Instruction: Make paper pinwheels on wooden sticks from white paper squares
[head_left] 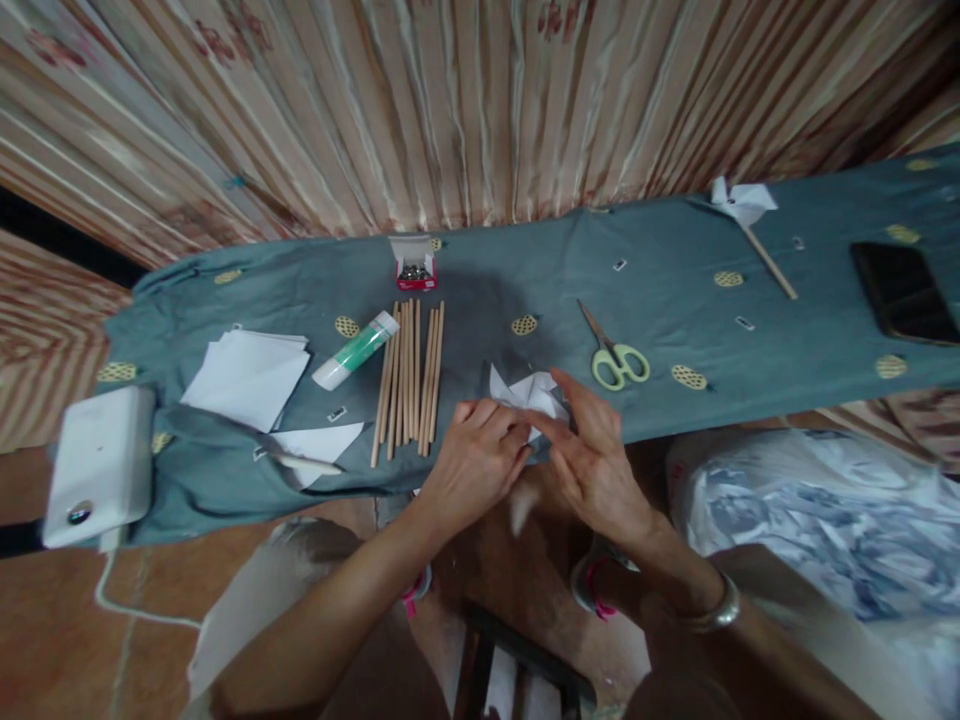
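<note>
At the near edge of the cloth-covered table, a folded white paper pinwheel shape (531, 392) lies under both hands. My left hand (484, 455) has its fingers curled together on the paper's left and near side. My right hand (600, 462) presses on its right part, index finger and thumb at the paper. Several wooden sticks (407, 375) lie left of the hands, beside a green and white glue tube (356, 350). Green-handled scissors (619, 364) rest to the right with blades slightly apart. An open red box of metal pins (415, 268) stands behind the sticks.
On the left are stacked white papers (247, 378), a cut sheet with a white pen (311, 463) and a white power bank (101, 465). A finished pinwheel on a stick (750, 212) and a black phone (905, 292) lie right. A plastic bag (817, 510) sits below; a curtain (450, 110) hangs behind.
</note>
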